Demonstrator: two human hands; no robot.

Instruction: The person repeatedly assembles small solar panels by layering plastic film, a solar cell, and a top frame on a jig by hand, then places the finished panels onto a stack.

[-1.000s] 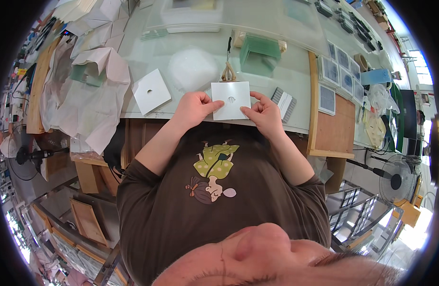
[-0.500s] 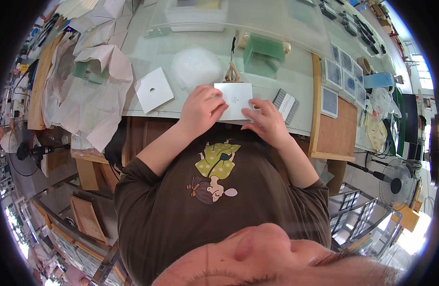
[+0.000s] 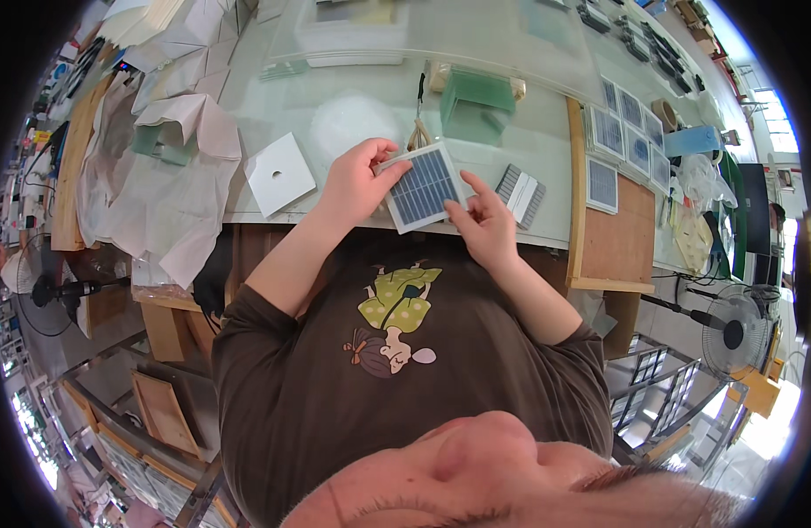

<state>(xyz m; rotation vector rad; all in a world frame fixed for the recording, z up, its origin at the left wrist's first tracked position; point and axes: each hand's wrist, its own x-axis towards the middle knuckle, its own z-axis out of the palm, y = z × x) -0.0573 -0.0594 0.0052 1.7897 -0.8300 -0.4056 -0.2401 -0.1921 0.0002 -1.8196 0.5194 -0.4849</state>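
Observation:
A small square solar panel (image 3: 423, 187), blue with pale lines and a white border, is held between both hands above the table's near edge. It is turned at a slant, its blue face upward. My left hand (image 3: 359, 183) pinches its upper left edge, the thumb lying on the face. At the lower right edge, my right hand (image 3: 487, 220) grips it with thumb and fingers. To the left lies a white square plate (image 3: 293, 187) with a small hole. Right of my hands is a grey striped piece (image 3: 517, 195) with a white band across it.
Greenish glass sheets (image 3: 476, 110) stand stacked beyond the hands, beside a round translucent white patch (image 3: 352, 128). More solar panels (image 3: 601, 187) lie on a wooden board (image 3: 621, 238) to the right. Crumpled white paper (image 3: 190, 207) covers the left side. A fan (image 3: 733, 334) stands at right.
The panel has been flipped: its white side was up before, and now the blue side shows, turned at a slant. Both hands have shifted their grip on its edges.

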